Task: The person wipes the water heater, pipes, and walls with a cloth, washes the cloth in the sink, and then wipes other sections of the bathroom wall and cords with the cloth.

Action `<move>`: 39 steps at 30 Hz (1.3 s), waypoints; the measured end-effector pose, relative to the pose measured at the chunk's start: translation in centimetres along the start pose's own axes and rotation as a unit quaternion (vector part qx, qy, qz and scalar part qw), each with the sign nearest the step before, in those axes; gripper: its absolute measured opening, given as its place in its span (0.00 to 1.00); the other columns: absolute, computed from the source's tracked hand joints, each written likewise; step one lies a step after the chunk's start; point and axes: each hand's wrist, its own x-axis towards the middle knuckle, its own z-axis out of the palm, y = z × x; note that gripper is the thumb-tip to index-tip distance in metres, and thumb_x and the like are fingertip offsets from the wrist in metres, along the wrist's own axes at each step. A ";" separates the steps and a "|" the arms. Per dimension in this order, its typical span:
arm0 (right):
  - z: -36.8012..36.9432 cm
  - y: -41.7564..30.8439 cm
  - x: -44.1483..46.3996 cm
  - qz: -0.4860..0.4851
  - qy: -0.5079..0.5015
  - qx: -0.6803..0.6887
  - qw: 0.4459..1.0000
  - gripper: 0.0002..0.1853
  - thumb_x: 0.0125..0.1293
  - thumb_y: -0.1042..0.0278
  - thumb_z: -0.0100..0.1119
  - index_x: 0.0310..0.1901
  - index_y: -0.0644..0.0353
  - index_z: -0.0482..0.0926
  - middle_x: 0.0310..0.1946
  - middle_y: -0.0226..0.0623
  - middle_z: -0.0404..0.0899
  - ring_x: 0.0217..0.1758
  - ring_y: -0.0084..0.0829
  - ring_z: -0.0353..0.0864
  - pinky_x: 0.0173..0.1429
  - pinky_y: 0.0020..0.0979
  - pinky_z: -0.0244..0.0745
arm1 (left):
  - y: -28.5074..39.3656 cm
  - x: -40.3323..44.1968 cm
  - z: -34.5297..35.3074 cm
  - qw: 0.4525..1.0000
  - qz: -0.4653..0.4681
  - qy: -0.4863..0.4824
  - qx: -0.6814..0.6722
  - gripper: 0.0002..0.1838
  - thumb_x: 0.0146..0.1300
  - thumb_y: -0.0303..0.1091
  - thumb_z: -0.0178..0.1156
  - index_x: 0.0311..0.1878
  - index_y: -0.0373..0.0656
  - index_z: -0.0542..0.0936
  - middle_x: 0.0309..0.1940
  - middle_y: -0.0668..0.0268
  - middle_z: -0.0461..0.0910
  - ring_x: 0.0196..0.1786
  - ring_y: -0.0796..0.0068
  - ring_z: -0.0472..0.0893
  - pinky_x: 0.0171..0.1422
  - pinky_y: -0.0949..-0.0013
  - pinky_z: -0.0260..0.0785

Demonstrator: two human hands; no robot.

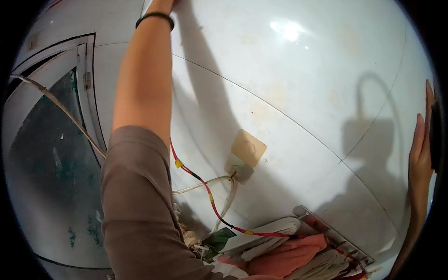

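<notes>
My left arm, in a brown sleeve point(140, 200), reaches up along the white wall with a black band point(155, 19) at the wrist. Only the base of my left hand point(164, 5) shows at the top edge; its fingers and anything in them are out of frame. At the far right edge, my right hand point(421, 144) is raised with fingers stretched upward, beside a dark strip point(436, 135) cut off by the frame. I cannot tell what that strip is, nor whether the hand touches it.
A beige wall plate point(249, 148) has a pale cable point(228, 196) running from it. A red cable with yellow and black bands point(212, 200) crosses below. Towels point(289, 254) hang from a rail point(336, 233). At left stands a door with a dark panel point(51, 177).
</notes>
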 end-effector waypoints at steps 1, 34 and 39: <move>-0.2 -0.1 0.2 -0.003 0.011 -0.005 1.000 0.27 0.81 0.57 0.35 0.78 0.44 0.52 0.79 0.36 0.51 0.83 0.34 0.47 0.83 0.46 0.45 | -6.2 4.0 -1.1 0.996 0.079 -0.022 0.040 0.27 0.73 0.48 0.47 0.61 0.33 0.74 0.54 0.48 0.80 0.57 0.56 0.79 0.60 0.57 0.72; -2.6 -4.0 3.8 -0.105 0.248 -0.040 0.962 0.28 0.77 0.51 0.44 0.68 0.62 0.68 0.69 0.61 0.62 0.72 0.59 0.62 0.71 0.60 0.60 | -5.3 -34.4 0.3 0.969 0.163 0.123 0.141 0.15 0.64 0.34 0.60 0.47 0.31 0.75 0.51 0.45 0.71 0.56 0.43 0.69 0.60 0.48 0.63; -2.7 -4.3 3.7 -0.110 0.263 -0.061 0.956 0.27 0.76 0.51 0.45 0.67 0.62 0.70 0.67 0.61 0.65 0.69 0.59 0.66 0.68 0.59 0.63 | -0.5 -42.4 -2.6 0.998 0.046 0.010 -0.047 0.12 0.64 0.31 0.60 0.47 0.35 0.76 0.48 0.52 0.76 0.49 0.53 0.75 0.55 0.56 0.67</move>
